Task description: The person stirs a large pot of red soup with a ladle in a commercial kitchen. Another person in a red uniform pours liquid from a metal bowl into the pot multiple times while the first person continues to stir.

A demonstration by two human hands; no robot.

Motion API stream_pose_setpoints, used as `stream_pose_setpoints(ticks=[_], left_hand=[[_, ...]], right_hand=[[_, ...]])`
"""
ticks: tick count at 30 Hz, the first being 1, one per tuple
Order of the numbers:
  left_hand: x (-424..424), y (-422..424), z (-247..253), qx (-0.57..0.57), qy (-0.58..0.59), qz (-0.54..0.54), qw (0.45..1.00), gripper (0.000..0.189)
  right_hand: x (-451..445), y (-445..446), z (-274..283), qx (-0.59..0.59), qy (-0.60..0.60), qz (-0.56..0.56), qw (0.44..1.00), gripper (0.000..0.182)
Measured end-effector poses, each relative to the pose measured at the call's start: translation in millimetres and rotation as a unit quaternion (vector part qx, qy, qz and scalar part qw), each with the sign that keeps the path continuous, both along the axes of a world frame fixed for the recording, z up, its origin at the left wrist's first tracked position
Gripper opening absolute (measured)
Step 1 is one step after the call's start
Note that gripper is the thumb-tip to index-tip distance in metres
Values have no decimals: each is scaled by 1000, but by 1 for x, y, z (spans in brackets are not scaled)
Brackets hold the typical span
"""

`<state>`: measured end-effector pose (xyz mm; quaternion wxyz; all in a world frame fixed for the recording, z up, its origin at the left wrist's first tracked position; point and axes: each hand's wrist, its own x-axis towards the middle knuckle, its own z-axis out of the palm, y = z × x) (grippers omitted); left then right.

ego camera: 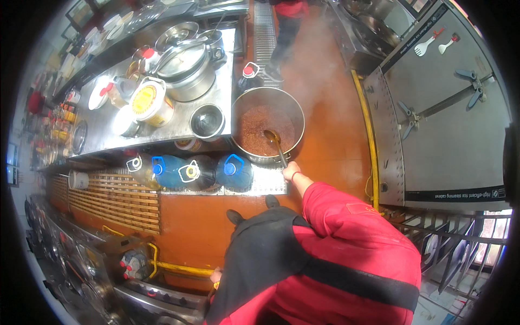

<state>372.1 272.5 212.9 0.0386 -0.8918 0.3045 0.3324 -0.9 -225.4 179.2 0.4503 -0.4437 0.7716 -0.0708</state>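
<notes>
My right hand (291,170) grips the handle of a metal ladle (276,142). The ladle's bowl rests at the surface of a reddish-brown, granular food mass (260,124), possibly minced meat or sauce. This fills the lower part of a tall stainless steel stockpot (301,115), which stands in front of me beside the table's corner. At my left side, near the stove front, my left hand (216,276) shows only in part past the black apron. Its fingers are too small and too hidden to read.
A steel table (170,136) carries a pressure cooker (187,77), a white tub (152,101) and a steel pot (207,121). Several large jugs (233,172) line its foot. A steaming cabinet (447,122) and yellow pipe (367,134) stand right. Beyond the pot is another person (284,36).
</notes>
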Motion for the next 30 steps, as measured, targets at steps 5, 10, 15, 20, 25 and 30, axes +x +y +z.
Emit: stream_pose_setpoints(ticks=[5,10,15,20,25,30], left_hand=[[1,15,-25,-128,121,475,862,26],[-7,20,-15,-93,49,375,921,30],[1,39,-36,-28,-37,18,999,29],[-3,38,-34,-10,-39,-7,999,26],[2,42,-40,-8,-47,8,999,23],[0,29,-41,-151,130,494,846,20]], right_hand=[[11,-5,24,22,-27,-21,999,9],[15,-11,37,64,-50,-35,996,20],[6,-15,13,36,-85,-61,994,19],[8,-16,22,47,-73,-36,996,18],[3,-18,17,53,-72,-27,996,17],[5,-17,17,53,-85,-49,994,18]])
